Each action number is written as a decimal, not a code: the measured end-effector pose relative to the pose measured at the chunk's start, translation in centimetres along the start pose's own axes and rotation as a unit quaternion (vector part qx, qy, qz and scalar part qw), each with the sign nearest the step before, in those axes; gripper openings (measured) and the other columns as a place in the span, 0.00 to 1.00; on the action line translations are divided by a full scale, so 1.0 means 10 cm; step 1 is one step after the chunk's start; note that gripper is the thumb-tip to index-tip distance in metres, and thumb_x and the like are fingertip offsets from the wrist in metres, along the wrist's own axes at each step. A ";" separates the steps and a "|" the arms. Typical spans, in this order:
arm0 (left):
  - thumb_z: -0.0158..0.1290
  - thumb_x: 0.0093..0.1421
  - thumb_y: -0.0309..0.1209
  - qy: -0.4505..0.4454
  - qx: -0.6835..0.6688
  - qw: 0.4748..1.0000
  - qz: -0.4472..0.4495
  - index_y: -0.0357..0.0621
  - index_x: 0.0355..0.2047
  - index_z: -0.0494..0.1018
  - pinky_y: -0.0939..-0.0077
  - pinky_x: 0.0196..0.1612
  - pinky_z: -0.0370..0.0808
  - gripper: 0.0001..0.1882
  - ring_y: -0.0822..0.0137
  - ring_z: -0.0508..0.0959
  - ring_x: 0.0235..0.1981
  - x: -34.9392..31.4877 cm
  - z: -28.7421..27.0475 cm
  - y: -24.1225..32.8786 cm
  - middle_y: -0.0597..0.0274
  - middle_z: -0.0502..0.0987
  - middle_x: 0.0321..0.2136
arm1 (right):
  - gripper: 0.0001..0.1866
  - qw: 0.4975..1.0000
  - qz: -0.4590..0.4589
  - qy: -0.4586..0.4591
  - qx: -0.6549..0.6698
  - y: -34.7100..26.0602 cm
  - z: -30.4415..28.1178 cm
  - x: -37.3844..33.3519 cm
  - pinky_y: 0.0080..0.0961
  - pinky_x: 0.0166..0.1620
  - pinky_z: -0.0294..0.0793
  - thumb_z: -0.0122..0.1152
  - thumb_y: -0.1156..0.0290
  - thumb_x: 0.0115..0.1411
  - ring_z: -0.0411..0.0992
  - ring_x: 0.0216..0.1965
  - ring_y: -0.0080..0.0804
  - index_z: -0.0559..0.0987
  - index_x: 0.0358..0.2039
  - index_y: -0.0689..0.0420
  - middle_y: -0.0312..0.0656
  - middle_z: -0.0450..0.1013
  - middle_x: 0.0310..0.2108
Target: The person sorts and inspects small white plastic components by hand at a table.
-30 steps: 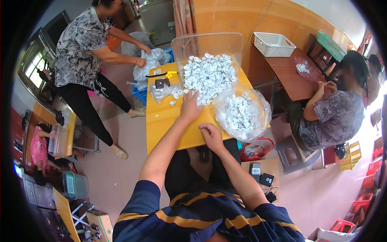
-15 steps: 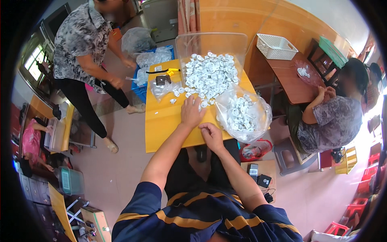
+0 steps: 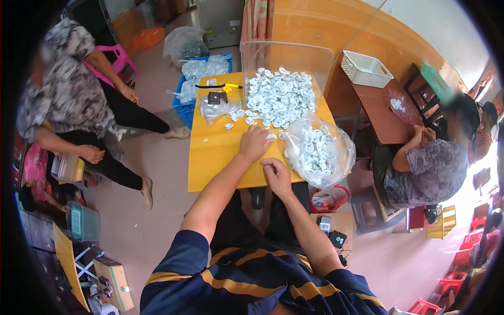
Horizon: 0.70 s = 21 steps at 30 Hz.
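Left hand (image 3: pixel 254 143) palm-down on yellow worktop (image 3: pixel 218 165), at near edge of small white pieces (image 3: pixel 281 97); fingers close together, any grip impossible to tell; right hand (image 3: pixel 277 176) loosely curled at worktop's front edge, contents hidden; pieces heap before clear bin (image 3: pixel 289 44), more fill clear bag (image 3: pixel 345 157); step appears to be hand-sorting; next move likely calls for light fingertip pinch.

A head-worn wide fisheye camera looks steeply down over the wearer's navy shirt with orange stripes (image 3: pixel 244 273), the bare left hand (image 3: pixel 254 143) fairly near and close to mid-frame; its view spans the yellow rectangular tabletop (image 3: pixel 215 165) under that hand and the pinkish floor (image 3: pixel 123 223) on either side.
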<state>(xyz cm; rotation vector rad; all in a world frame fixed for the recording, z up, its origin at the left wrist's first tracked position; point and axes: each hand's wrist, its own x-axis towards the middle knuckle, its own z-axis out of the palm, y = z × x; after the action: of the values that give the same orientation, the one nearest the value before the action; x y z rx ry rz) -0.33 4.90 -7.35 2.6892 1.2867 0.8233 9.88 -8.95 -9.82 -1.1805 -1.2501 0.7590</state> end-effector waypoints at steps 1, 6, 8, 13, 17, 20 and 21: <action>0.62 0.58 0.42 0.012 -0.012 1.000 -0.004 0.45 0.39 0.77 0.54 0.46 0.74 0.16 0.51 0.74 0.47 -0.02 -0.01 -0.02 0.56 0.76 0.38 | 0.07 1.000 0.001 -0.001 -0.001 0.00 -0.01 0.00 0.15 0.35 0.69 0.56 0.77 0.68 0.67 0.30 0.14 0.81 0.43 0.61 0.28 0.73 0.29; 0.64 0.55 0.36 0.080 -0.059 0.995 -0.029 0.45 0.38 0.76 0.53 0.46 0.74 0.14 0.49 0.74 0.45 -0.09 -0.03 -0.06 0.56 0.77 0.39 | 0.07 0.999 0.030 0.002 -0.021 0.02 -0.04 0.02 0.20 0.39 0.73 0.57 0.78 0.66 0.73 0.32 0.20 0.81 0.42 0.61 0.36 0.77 0.32; 0.63 0.58 0.34 0.219 -0.102 0.969 -0.055 0.43 0.38 0.75 0.59 0.39 0.76 0.12 0.55 0.77 0.37 -0.09 0.00 -0.13 0.59 0.79 0.36 | 0.07 0.999 0.037 0.002 -0.008 0.01 -0.03 0.01 0.19 0.39 0.73 0.57 0.78 0.66 0.72 0.31 0.20 0.81 0.42 0.61 0.35 0.77 0.31; 0.58 0.67 0.40 0.242 -0.457 0.805 -0.291 0.46 0.38 0.74 0.73 0.24 0.72 0.11 0.71 0.75 0.22 -0.03 0.08 -0.31 0.69 0.76 0.26 | 0.07 0.996 0.075 -0.001 0.037 0.05 0.00 0.07 0.19 0.42 0.73 0.56 0.77 0.67 0.73 0.35 0.19 0.81 0.43 0.60 0.32 0.78 0.34; 0.54 0.70 0.44 0.132 -0.818 0.433 -0.354 0.52 0.39 0.73 0.72 0.24 0.73 0.11 0.70 0.77 0.24 -0.01 -0.04 -0.15 0.69 0.76 0.26 | 0.13 0.961 0.149 0.055 0.227 0.08 -0.04 0.26 0.23 0.52 0.71 0.55 0.72 0.70 0.73 0.47 0.24 0.76 0.53 0.58 0.35 0.76 0.47; 0.52 0.71 0.47 0.112 -0.866 0.339 -0.351 0.53 0.42 0.73 0.70 0.24 0.75 0.13 0.67 0.79 0.26 -0.15 -0.08 0.00 0.67 0.78 0.27 | 0.16 0.891 0.274 0.117 0.343 -0.21 0.14 0.33 0.27 0.56 0.71 0.52 0.64 0.73 0.72 0.51 0.30 0.73 0.55 0.58 0.39 0.75 0.50; 0.51 0.71 0.47 0.110 -0.880 0.315 -0.338 0.52 0.42 0.73 0.69 0.25 0.76 0.13 0.66 0.79 0.27 -0.17 -0.07 0.05 0.67 0.78 0.28 | 0.19 0.866 0.266 0.104 0.411 -0.20 0.18 0.35 0.30 0.58 0.70 0.50 0.59 0.74 0.72 0.53 0.31 0.72 0.56 0.58 0.40 0.74 0.52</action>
<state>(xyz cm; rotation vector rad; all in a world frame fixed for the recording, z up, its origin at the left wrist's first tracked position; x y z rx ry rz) -1.18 3.26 -7.39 0.1749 0.4119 1.1459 8.51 -5.82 -7.09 -0.8356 -0.3025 1.3587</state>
